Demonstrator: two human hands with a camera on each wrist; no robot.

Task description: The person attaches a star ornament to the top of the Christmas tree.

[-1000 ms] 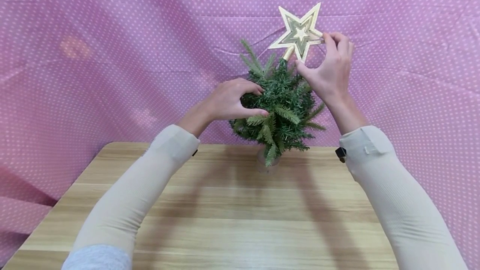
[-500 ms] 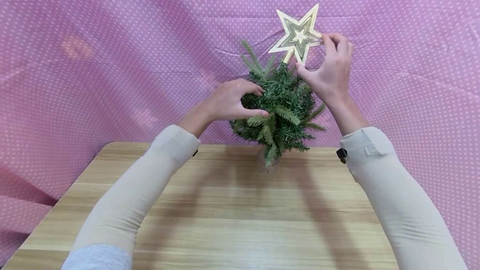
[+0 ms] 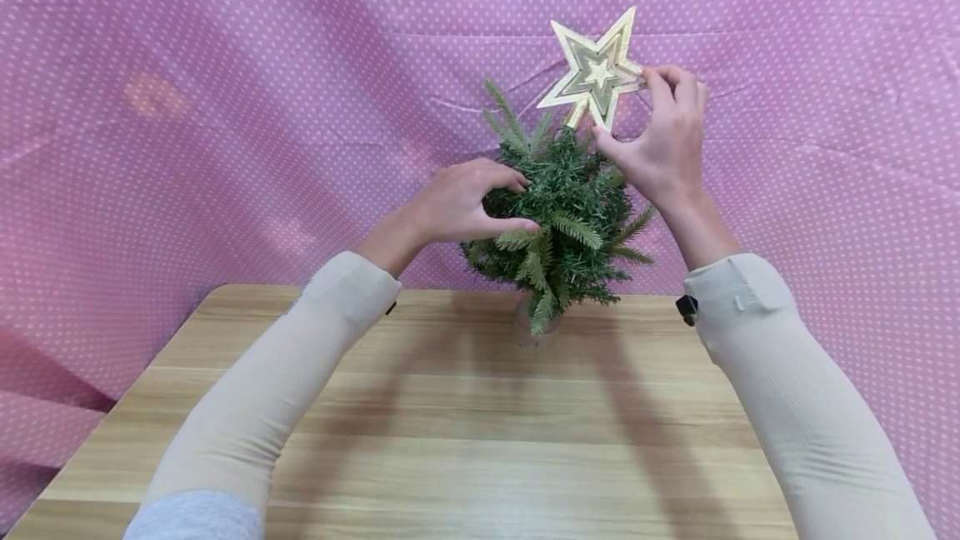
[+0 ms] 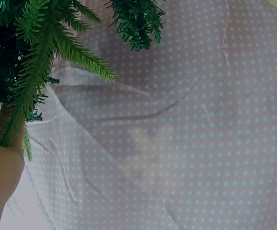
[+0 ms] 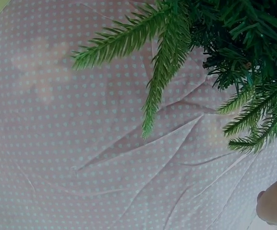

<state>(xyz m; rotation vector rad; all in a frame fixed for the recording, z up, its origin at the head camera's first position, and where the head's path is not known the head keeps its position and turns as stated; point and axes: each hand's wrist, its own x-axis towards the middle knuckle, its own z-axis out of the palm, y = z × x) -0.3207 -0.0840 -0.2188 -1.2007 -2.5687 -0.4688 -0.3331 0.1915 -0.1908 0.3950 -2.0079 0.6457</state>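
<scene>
A small artificial Christmas tree (image 3: pixel 577 198) stands at the back of the table, its foliage also filling a corner of both wrist views. On its top sits a gold star topper (image 3: pixel 600 73), tilted, its tubular stem at the tip of the tree. My right hand (image 3: pixel 663 140) holds the star from the right side, fingers at its right point and thumb by its lower point. My left hand (image 3: pixel 465 198) grips the tree's left side, thumb in front, fingertips buried among the branches. Part of the left hand (image 4: pixel 2 172) shows below a branch in the left wrist view.
The tree's clear round base (image 3: pixel 534 327) rests on a light wooden table (image 3: pixel 480 457) near its back edge. Close behind hangs a pink cloth (image 3: pixel 300 65) with white dots, which also runs along both sides.
The star has come down slightly and turned a little to the left in my right hand. My left hand and the tree have stayed almost still.
</scene>
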